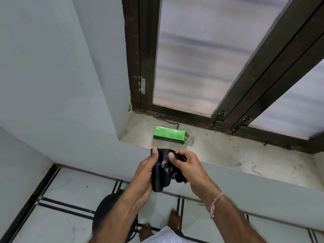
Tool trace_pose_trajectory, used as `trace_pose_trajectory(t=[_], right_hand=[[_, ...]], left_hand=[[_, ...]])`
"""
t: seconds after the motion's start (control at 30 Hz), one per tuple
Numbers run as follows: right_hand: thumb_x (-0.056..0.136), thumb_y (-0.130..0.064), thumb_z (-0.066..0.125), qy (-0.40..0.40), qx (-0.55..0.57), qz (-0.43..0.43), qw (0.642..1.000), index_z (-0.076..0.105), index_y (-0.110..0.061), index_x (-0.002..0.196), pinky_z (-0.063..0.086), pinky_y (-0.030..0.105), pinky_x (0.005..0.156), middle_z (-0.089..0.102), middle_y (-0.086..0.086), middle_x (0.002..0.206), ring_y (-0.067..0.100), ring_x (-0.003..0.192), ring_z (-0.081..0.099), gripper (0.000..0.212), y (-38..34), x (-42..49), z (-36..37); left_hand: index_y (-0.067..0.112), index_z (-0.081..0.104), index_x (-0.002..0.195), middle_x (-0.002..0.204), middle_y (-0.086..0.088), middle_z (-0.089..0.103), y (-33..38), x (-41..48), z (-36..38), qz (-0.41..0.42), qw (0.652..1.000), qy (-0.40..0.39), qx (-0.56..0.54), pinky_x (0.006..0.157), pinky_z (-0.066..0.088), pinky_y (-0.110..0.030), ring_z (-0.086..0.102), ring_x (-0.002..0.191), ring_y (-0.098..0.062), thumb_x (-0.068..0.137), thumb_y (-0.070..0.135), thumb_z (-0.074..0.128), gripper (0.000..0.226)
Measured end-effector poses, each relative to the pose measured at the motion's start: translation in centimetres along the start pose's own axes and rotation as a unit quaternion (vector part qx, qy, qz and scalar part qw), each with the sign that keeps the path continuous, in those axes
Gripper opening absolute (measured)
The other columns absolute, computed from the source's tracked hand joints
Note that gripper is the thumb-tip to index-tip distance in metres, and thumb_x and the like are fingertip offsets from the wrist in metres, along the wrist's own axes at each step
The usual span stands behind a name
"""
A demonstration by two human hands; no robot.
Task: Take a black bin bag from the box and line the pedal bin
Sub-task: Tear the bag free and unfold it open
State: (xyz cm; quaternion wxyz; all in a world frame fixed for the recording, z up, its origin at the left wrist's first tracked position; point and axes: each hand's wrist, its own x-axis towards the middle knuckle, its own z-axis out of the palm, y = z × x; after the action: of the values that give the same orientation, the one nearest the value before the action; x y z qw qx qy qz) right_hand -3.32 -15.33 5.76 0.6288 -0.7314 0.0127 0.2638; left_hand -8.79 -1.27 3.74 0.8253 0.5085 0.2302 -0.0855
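Observation:
A crumpled, still folded black bin bag [162, 179] hangs between both hands just below the window sill's front edge. My left hand [143, 176] grips its left side with the thumb on top. My right hand [187, 165] pinches its upper right part. The green box [169, 135] lies on the sill behind the hands, its right end flap open. The black pedal bin [108, 207] stands on the floor below, mostly hidden by my left forearm.
The stone window sill [228, 155] runs to the right, stained and dusty. Dark-framed windows [201, 58] with frosted panes stand behind it, with a hook latch near the box. A grey wall rises at the left. My bare feet [173, 218] stand on white floor tiles.

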Motion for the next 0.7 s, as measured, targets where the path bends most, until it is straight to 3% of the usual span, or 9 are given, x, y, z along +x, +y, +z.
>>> trace_pose_trajectory(t=[0.07,0.17,0.3,0.5,0.6,0.7], right_hand=[[0.105,-0.024,0.062,-0.001,0.027,0.002,1.000,0.065,-0.001,0.096,0.037,0.022,0.041,0.075,0.014,0.082,0.015,0.048,0.054,0.025,0.2,0.1,-0.1],[0.105,-0.022,0.061,0.018,0.028,-0.007,0.999,0.066,-0.004,0.097,0.038,0.023,0.040,0.070,0.014,0.077,0.015,0.047,0.052,0.020,0.6,0.3,-0.1],[0.104,-0.019,0.064,0.034,0.001,-0.014,0.999,0.072,-0.007,0.095,0.038,0.022,0.039,0.062,0.006,0.064,0.012,0.043,0.050,0.017,0.9,0.6,-0.6],[0.107,-0.027,0.058,-0.030,-0.110,0.007,0.993,0.069,0.001,0.094,0.042,0.025,0.043,0.070,0.018,0.073,0.019,0.051,0.058,0.033,1.3,0.9,-2.0],[0.109,-0.025,0.053,-0.080,-0.004,0.043,0.996,0.064,0.006,0.094,0.045,0.027,0.048,0.074,0.020,0.083,0.019,0.054,0.059,0.036,0.9,0.5,-1.9],[0.110,-0.019,0.047,-0.089,0.176,0.059,0.979,0.062,-0.006,0.082,0.055,0.027,0.061,0.072,0.012,0.082,0.019,0.069,0.067,0.034,1.2,0.4,-1.3]], left_hand=[[0.008,0.074,0.119,0.105,-0.012,0.078,0.0,0.2,0.0,0.001,1.000,-0.006,-0.005,0.083,0.058,-0.039,0.075,0.099,-0.027,0.101,0.056,0.049,0.057],[0.007,0.076,0.107,0.087,-0.007,0.072,0.0,0.4,-0.2,-0.004,1.000,-0.019,0.007,0.078,0.056,-0.040,0.072,0.087,-0.025,0.099,0.053,0.054,0.052],[0.013,0.076,0.097,0.087,-0.008,0.070,-0.1,0.7,-0.6,-0.014,0.999,-0.038,0.025,0.076,0.060,-0.045,0.070,0.085,-0.027,0.101,0.048,0.055,0.041],[0.011,0.074,0.099,0.084,-0.006,0.069,-0.4,1.0,-0.7,-0.031,0.997,-0.058,0.045,0.084,0.060,-0.050,0.070,0.084,-0.023,0.096,0.050,0.057,0.043],[0.010,0.073,0.096,0.078,-0.003,0.067,-0.4,0.9,-0.5,-0.038,0.997,-0.066,0.015,0.084,0.058,-0.042,0.068,0.083,-0.021,0.096,0.052,0.055,0.045],[0.008,0.070,0.080,0.075,-0.003,0.065,0.0,0.7,0.5,-0.053,0.991,-0.073,-0.097,0.085,0.057,-0.037,0.070,0.081,-0.018,0.106,0.043,0.045,0.050]])
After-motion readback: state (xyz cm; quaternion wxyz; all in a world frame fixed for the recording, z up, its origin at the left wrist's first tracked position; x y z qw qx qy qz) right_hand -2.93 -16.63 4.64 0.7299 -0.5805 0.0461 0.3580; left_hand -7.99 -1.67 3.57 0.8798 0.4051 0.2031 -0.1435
